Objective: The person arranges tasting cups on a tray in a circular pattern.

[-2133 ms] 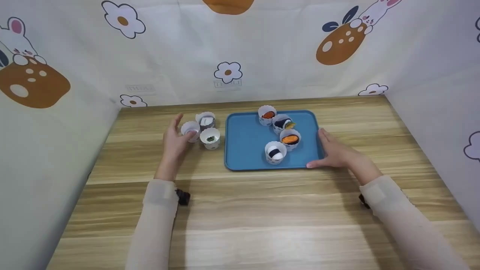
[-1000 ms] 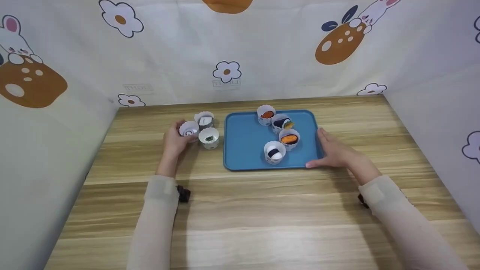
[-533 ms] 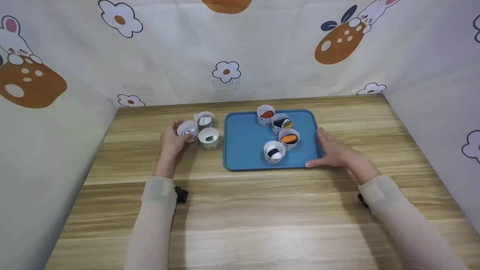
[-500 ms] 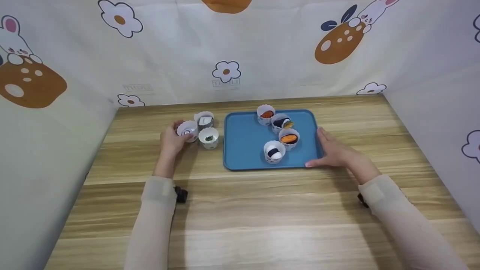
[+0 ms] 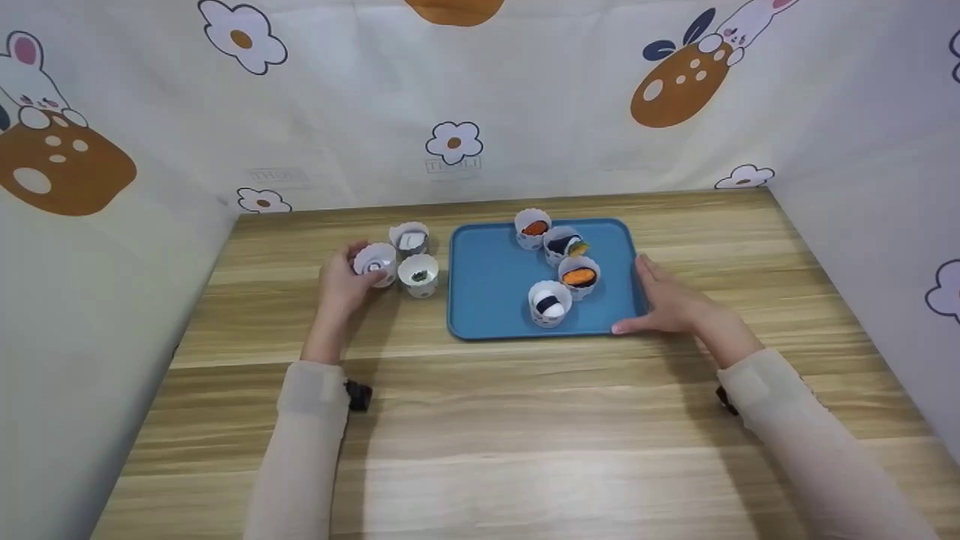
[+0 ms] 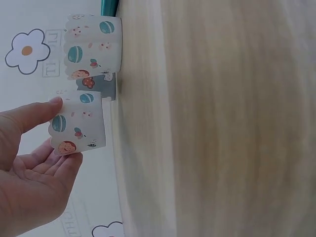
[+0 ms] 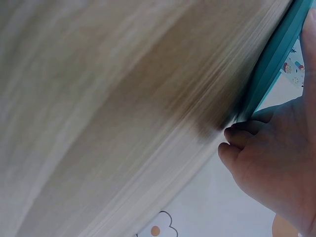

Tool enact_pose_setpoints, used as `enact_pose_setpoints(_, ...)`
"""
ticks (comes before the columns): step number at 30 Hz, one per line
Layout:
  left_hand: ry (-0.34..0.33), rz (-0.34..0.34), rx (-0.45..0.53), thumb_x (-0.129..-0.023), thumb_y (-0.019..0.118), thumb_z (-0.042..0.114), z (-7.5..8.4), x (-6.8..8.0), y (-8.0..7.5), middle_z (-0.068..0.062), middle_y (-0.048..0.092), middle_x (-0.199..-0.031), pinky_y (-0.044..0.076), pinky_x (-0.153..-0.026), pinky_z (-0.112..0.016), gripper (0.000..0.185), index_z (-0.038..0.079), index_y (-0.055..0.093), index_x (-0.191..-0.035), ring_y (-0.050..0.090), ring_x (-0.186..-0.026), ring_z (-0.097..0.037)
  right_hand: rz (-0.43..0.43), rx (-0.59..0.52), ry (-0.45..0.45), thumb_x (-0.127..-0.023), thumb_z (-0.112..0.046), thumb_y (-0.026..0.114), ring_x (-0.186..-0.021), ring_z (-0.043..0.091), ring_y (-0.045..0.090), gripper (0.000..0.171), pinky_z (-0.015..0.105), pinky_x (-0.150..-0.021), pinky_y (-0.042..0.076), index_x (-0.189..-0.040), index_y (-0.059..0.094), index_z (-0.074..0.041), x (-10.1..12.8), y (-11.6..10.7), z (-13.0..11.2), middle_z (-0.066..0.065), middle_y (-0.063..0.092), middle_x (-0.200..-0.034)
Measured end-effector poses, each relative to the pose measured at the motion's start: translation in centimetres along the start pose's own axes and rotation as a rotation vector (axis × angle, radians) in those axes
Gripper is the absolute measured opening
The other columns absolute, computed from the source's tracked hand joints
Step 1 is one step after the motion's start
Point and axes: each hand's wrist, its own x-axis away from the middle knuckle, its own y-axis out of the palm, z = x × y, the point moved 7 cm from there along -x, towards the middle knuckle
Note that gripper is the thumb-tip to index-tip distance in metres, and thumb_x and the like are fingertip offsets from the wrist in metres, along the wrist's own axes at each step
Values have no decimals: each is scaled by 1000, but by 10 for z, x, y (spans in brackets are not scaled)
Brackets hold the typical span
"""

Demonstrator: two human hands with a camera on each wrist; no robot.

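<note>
My left hand (image 5: 346, 279) pinches a printed paper baking cup (image 5: 375, 265) between thumb and fingers; a white piece with a swirl lies inside. In the left wrist view the cup's base (image 6: 104, 126) is raised off the tabletop. Two more baking cups stand just to its right: one with a white piece (image 5: 411, 241), one with a green-topped piece (image 5: 419, 277). My right hand (image 5: 671, 301) holds the blue tray (image 5: 487, 285) at its near right corner, thumb at the front edge and fingers along the side. Seen from the right wrist, those fingers (image 7: 242, 138) bend at the tray's edge.
Several baking cups stand on the tray's right half, holding toy sushi: red-topped (image 5: 533, 229), dark with yellow (image 5: 564, 247), orange-topped (image 5: 579, 277) and white with a black band (image 5: 550, 304). Behind the wooden table (image 5: 480, 420) hangs a patterned cloth (image 5: 360, 112).
My left hand has closed its fingers round the swirl cup and drawn it slightly left, apart from the two cups beside it. The right hand and tray have stayed put.
</note>
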Motion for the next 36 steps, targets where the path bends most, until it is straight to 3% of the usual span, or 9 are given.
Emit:
enact_pose_setpoints(19, 23, -15, -1, -90, 68, 2, 17, 18, -9, -25, 51, -145, 37, -117, -43, 58, -6, 44, -142, 48, -136, -36, -3, 15, 8, -71, -76, 70, -153, 46, -1, 140, 59, -123, 10, -156, -7, 3, 0, 2, 1, 26, -9, -165)
enact_pose_setpoints(36, 117, -16, -5, -86, 70, -1, 43, 32, -10, -27, 53, -141, 40, -115, -42, 60, -8, 45, -140, 50, -134, -36, 10, 40, -15, -72, -75, 70, -154, 44, -1, 137, 61, -122, 10, -157, -4, 2, 1, -2, -1, 24, -8, -166)
